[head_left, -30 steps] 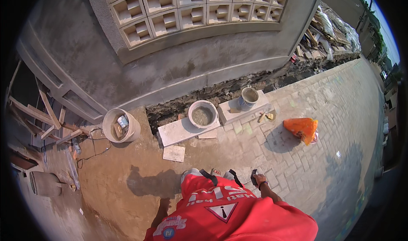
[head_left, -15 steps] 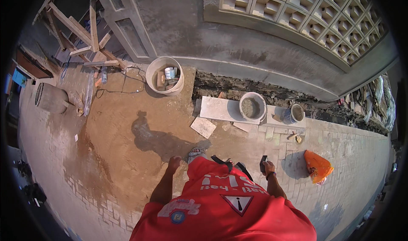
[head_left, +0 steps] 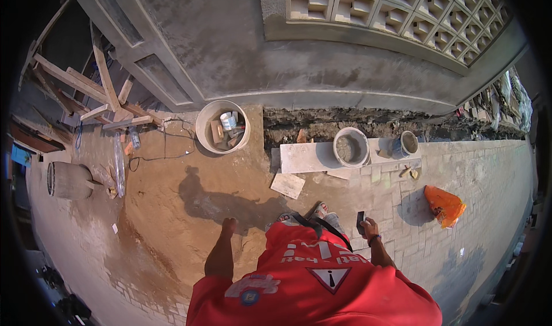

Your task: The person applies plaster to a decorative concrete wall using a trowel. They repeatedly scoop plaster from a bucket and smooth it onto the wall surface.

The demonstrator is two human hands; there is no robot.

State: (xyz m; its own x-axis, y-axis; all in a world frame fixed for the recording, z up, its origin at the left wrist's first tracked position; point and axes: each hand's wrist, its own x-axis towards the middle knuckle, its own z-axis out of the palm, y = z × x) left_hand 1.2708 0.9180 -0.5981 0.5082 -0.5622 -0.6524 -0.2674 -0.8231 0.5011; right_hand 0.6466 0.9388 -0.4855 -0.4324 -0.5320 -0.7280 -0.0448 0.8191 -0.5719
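In my right hand (head_left: 370,229) is a small black flat rectangular thing (head_left: 361,222), phone-like in shape; its exact kind is not clear. The fingers are closed around its near side, and a dark band circles the wrist. My left hand (head_left: 229,226) hangs over the sandy ground, with no object visible in it. Seen from above, its fingers are mostly hidden. Between the hands, my sandalled feet (head_left: 319,210) stand at the border of sand and paving. A pale broken slab (head_left: 287,185) lies on the ground ahead of them.
A large tub (head_left: 202,136) with tools stands by the grey wall (head_left: 230,55). A mortar bucket (head_left: 363,158) and a smaller bucket (head_left: 409,144) stand on pale boards (head_left: 305,157) beside a trench (head_left: 310,123). An orange bag (head_left: 444,206) lies right; a wooden frame (head_left: 106,75) stands far left.
My view has shifted, and my feet have changed position, with the other foot now showing forward. The black thing stays in my right hand; my left hand still hangs low.
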